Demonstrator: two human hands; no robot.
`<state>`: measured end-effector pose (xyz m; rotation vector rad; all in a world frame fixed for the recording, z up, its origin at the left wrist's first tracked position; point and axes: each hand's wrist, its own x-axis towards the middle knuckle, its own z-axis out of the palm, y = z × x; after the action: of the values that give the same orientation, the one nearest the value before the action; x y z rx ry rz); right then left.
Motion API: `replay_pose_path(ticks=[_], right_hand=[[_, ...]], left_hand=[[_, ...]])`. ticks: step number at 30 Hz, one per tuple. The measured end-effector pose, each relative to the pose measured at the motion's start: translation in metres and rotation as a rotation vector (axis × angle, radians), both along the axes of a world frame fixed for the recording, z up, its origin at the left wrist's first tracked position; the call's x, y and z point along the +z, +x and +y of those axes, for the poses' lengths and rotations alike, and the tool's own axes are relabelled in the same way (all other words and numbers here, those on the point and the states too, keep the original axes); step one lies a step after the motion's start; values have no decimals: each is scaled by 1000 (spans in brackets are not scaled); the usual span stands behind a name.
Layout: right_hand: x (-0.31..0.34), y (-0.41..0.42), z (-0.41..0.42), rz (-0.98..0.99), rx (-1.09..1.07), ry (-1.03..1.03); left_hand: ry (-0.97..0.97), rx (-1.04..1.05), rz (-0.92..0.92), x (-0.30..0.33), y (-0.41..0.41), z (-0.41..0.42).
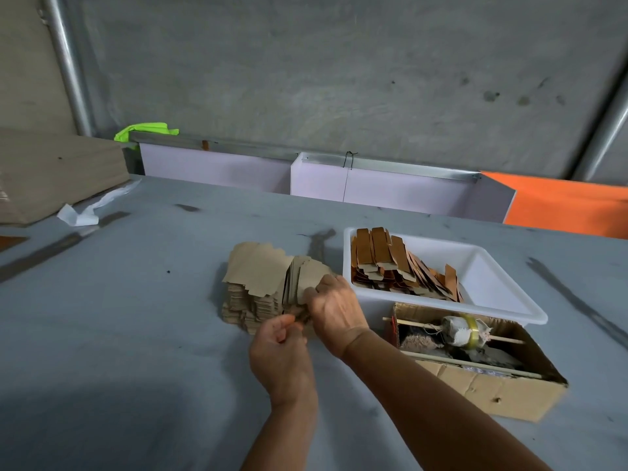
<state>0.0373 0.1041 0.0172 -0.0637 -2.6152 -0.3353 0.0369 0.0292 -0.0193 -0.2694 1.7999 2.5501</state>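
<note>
Your left hand point(280, 351) is curled, thumb against fingers, pinching what looks like the near edge of a single blank point(299, 315). Your right hand point(334, 311) sits just beyond it, fingers bent over the fanned, upright sheets at the right end of the stack point(255, 277) and gripping them. The two hands nearly touch.

The stack lies mid-table point(136, 334), just left of the white tray point(530, 314), with its left part flat and its right part tipped up under your fingers.

By the look of it, you are at the separating step, peeling one blank free of the rest. Next you need a clean single sheet, so hold the fan down with the right hand while the left draws its piece toward you. Check that no second sheet clings.

Folded pieces point(390, 266) fill the tray's left side, and its right side has room. A cardboard box point(492, 385) of tools sits nearer you, against the tray.
</note>
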Motion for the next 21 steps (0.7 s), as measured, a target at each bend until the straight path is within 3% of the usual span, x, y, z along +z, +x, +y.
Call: replay_pose_path(ticks=[5, 15, 21], right_hand=[[6, 6, 3, 111, 16, -197], [16, 18, 0, 406, -37, -265], [45, 57, 6, 498, -53, -656]], left_hand=[[-19, -3, 9, -3, 0, -2], [-38, -24, 25, -4, 0, -3], [-93, -27, 187, 11, 4, -7]])
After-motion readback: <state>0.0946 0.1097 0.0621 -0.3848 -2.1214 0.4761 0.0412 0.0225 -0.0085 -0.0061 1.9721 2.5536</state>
